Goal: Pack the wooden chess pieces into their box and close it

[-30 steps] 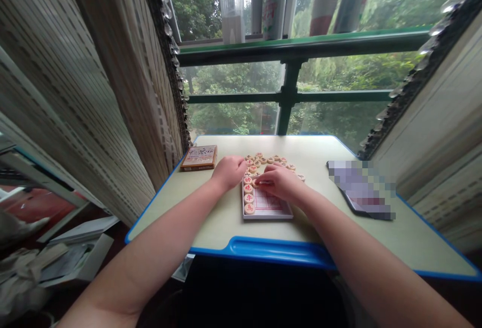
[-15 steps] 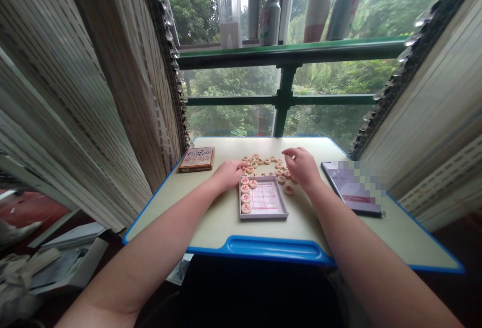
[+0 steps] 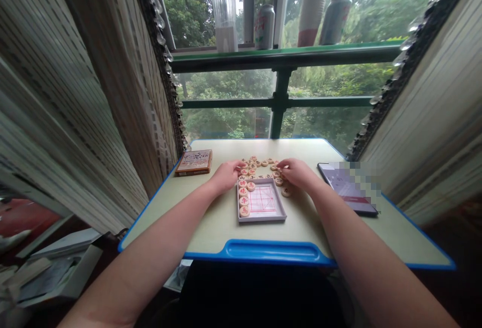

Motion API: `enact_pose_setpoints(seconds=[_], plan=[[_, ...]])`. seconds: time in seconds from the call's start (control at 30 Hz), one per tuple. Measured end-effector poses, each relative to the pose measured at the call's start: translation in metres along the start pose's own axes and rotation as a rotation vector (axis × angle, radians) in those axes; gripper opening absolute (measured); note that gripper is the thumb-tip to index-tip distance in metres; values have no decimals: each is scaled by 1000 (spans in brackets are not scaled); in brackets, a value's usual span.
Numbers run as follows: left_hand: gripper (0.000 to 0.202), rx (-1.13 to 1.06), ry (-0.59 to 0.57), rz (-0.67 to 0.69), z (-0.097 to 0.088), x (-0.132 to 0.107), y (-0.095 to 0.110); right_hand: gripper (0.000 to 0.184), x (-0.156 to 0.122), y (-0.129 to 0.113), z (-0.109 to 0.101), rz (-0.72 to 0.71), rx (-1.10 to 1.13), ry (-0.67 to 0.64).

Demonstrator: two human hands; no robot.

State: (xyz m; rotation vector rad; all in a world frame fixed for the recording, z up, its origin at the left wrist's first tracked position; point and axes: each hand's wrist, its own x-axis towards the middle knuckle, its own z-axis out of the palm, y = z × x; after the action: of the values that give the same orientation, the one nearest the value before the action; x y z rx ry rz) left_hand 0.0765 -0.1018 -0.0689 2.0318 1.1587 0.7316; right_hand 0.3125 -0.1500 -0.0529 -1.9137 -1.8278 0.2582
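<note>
My left hand (image 3: pixel 227 175) rests at the left end of a loose group of round wooden Chinese chess pieces (image 3: pixel 264 163), fingers loosely bent and tips beside the nearest ones. On the group's right side, my right hand (image 3: pixel 298 173) has its thumb and fingertips closed around a piece, which they mostly cover. A shallow white box (image 3: pixel 283 217) with a red grid inside lies in front of the hands. Several red-marked pieces (image 3: pixel 244 201) line its left side, and another red piece (image 3: pixel 251 186) sits beside the top one. One piece (image 3: pixel 286 192) lies outside, right of the box.
A brown printed box (image 3: pixel 194 162) lies on the table's left, a dark-edged tablet (image 3: pixel 348 190) on its right. The table (image 3: pixel 211 230) has a blue rim with a groove in front. Cans (image 3: pixel 264 26) and cups stand on the window ledge. Curtains hang at both sides.
My right hand has come down and left, onto the pieces at the right of the group. My left hand stays at nearly the same place. The view has shifted slightly.
</note>
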Motion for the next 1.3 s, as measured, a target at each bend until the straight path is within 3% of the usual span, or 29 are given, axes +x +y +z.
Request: enact_pose_setpoints(seconds=[0.37, 0.57, 0.63, 0.7, 0.73, 0.8, 0.9, 0.97, 1.03, 1.2, 1.3], plan=[[48, -171, 34, 59, 3, 2, -4, 28, -7, -5, 0, -100, -35, 1], [35, -260, 58, 0, -8, -3, 13, 23, -8, -11, 6, -247, -18, 61], [32, -101, 92, -15, -22, -8, 20, 22, -9, -15, 8, -275, -15, 52], [22, 285, 120, 15, -39, -13, 24, 20, -11, -20, 9, -307, -9, 24], [18, 468, 102, 5, -47, -16, 25, 20, -13, -23, 10, -335, 2, 4], [12, 655, -58, -82, -59, -22, 25, 22, -17, -29, 12, -416, 34, -40], [16, 667, -305, -200, -65, -29, 20, 22, -22, -35, 16, -513, 41, -80], [20, 641, -395, -210, -63, -31, 16, 21, -23, -37, 18, -520, 12, -80], [19, 650, -400, -154, -60, -31, 14, 21, -24, -38, 19, -510, -13, -70], [14, 640, -275, -55, -52, -27, 16, 19, -27, -40, 19, -494, -51, -48], [17, 563, -301, -22, -49, -24, 16, 14, -26, -40, 17, -500, -25, -41]])
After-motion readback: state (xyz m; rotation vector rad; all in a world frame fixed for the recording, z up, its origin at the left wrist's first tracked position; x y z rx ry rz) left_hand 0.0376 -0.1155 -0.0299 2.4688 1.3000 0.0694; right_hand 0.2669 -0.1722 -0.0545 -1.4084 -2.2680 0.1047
